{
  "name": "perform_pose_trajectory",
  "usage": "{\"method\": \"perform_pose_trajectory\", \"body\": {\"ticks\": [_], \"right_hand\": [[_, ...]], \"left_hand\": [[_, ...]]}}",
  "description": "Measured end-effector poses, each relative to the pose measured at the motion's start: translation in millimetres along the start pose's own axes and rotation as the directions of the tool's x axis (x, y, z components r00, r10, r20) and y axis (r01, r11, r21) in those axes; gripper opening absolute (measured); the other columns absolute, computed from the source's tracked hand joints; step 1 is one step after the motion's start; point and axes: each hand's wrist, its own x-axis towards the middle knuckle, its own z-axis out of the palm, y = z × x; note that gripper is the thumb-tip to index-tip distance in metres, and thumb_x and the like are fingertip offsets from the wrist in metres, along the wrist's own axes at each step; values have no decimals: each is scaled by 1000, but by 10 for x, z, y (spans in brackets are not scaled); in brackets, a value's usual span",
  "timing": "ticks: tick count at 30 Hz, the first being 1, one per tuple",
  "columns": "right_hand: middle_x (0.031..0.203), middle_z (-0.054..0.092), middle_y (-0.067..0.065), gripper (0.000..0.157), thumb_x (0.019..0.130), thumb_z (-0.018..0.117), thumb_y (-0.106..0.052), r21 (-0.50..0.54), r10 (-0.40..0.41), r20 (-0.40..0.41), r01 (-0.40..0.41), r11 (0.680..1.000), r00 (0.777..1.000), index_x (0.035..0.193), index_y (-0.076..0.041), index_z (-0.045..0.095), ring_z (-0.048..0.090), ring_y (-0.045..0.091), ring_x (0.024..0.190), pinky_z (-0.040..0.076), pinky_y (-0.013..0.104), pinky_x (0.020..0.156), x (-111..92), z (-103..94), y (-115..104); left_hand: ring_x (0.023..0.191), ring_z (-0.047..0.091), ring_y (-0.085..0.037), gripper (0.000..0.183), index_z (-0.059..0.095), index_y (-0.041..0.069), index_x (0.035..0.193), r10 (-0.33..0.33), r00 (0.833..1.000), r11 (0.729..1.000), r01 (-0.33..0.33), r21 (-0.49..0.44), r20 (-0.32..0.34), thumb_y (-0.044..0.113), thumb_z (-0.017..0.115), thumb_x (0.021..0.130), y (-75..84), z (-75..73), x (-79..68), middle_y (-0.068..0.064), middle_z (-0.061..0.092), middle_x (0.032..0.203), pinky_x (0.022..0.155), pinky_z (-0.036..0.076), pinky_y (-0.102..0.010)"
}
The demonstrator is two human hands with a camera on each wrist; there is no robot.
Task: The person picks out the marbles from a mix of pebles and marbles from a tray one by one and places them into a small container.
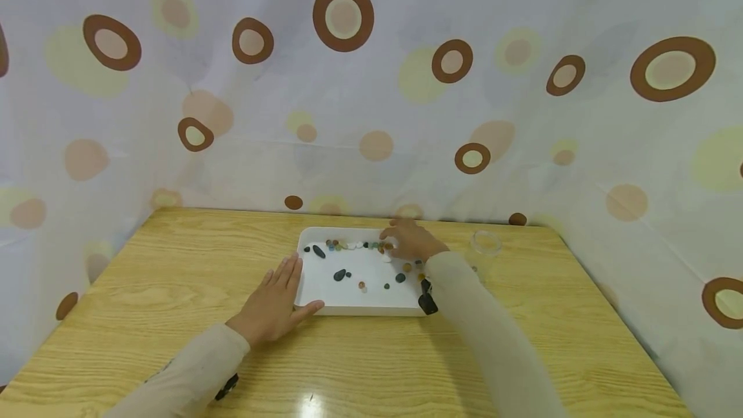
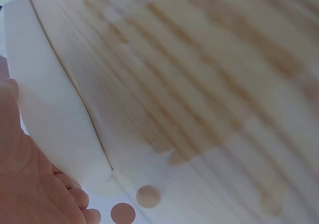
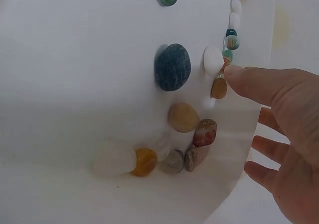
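Observation:
A shallow white tray [image 1: 325,298] stands on the wooden table with many small polished stones in it. My left hand [image 1: 273,305] lies flat along the tray's left side, fingers straight, thumb at the near corner; in the left wrist view its fingers [image 2: 75,196] rest by the tray wall. My right hand [image 1: 409,240] reaches over the far right part of the tray. In the right wrist view its thumb [image 3: 249,82] points at a row of stones along the wall, its tip right at a small brown stone [image 3: 219,88] beside a white stone [image 3: 213,59]. The index fingertip is hidden behind the thumb.
Dark stones [image 1: 339,275] lie scattered mid-tray. A large blue-green stone [image 3: 172,67] and an amber stone [image 3: 144,162] lie near the right end. A clear round container [image 1: 485,243] stands to the tray's right. A patterned curtain [image 1: 377,82] hangs behind the table.

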Motion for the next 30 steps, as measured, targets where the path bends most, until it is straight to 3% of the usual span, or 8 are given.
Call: {"method": "perform_pose_trajectory", "body": {"ticks": [7,14,21,30], "right_hand": [[122,58,6,20,94,60,-17,-39,23,-35,-25,999,999,110,-21,72,52,30,115,47,52,89,36,21,-37],[117,61,2,18,93,62,-16,-25,73,-58,-75,997,996,106,-22,73,57,26,106,50,47,83,33,40,-70],[115,62,4,10,91,67,-17,-25,103,-62,-105,994,993,98,-18,74,57,26,103,49,46,86,9,64,-105],[100,62,3,7,91,67,-11,-51,92,-65,-96,994,994,89,-13,73,57,19,88,52,37,78,-22,85,-100]], "left_hand": [[144,14,-40,98,16,-9,149,8,1000,1000,-8,3,-18,67,39,92,15,-29,12,-24,13,157,115,17,-55],[145,13,-39,97,15,-9,149,3,1000,1000,-3,4,-5,66,39,93,35,-44,4,-24,12,157,115,17,-55],[145,13,-39,97,14,-9,149,3,1000,1000,-3,5,2,67,38,93,40,-50,-2,-24,12,157,115,16,-55],[145,13,-39,97,14,-9,149,4,1000,1000,-4,8,3,67,38,93,28,-27,-6,-24,12,157,115,16,-55]]}}
